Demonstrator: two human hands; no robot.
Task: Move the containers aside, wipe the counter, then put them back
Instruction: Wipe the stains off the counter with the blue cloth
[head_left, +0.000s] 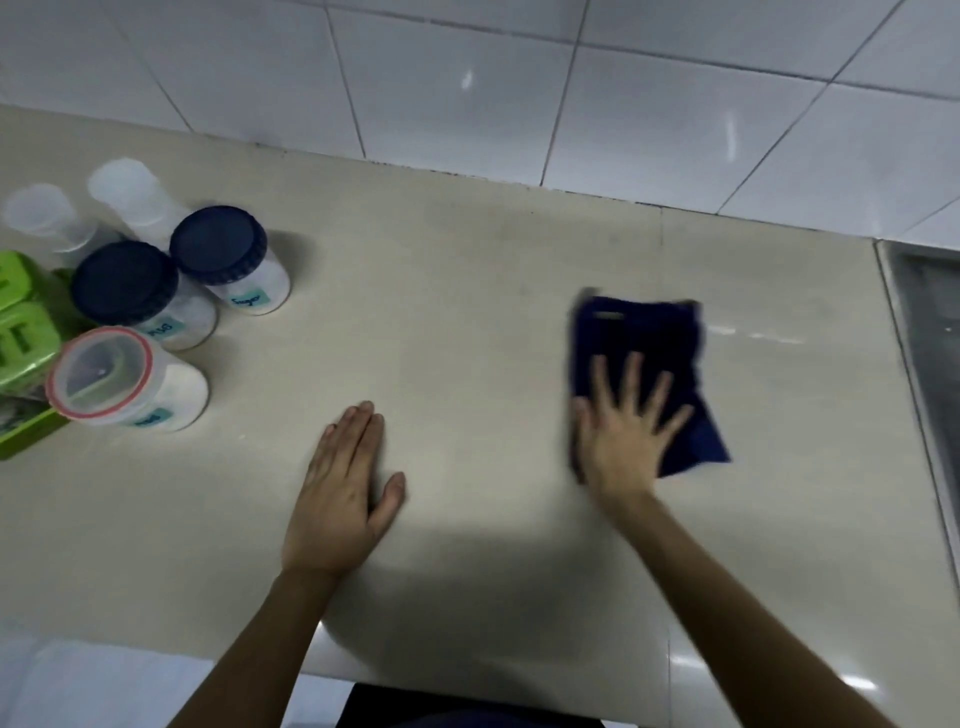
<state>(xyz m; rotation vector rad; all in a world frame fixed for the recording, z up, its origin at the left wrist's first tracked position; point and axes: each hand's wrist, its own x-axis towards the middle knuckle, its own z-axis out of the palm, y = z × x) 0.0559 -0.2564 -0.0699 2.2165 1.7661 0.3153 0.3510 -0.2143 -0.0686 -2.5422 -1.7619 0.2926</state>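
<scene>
Wiping step: your right hand (626, 426), fingers spread, presses the dark blue cloth (647, 358) flat on the counter (467, 291); left hand (343, 499) rests flat, holding nothing. Labelled jars (182, 291) clustered far left. Keep your strokes overlapping and well apart from them.

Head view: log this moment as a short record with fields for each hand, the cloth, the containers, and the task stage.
left hand: flat, palm down on the bare counter, holding nothing
right hand: fingers spread, pressing on the cloth
cloth: dark blue, flat on the counter, right of centre, blurred
containers: clustered at the counter's left edge; two blue-lidded jars, one red-rimmed clear-lidded jar, two clear ones behind, green boxes
task stage: containers aside, wiping appears under way
</scene>
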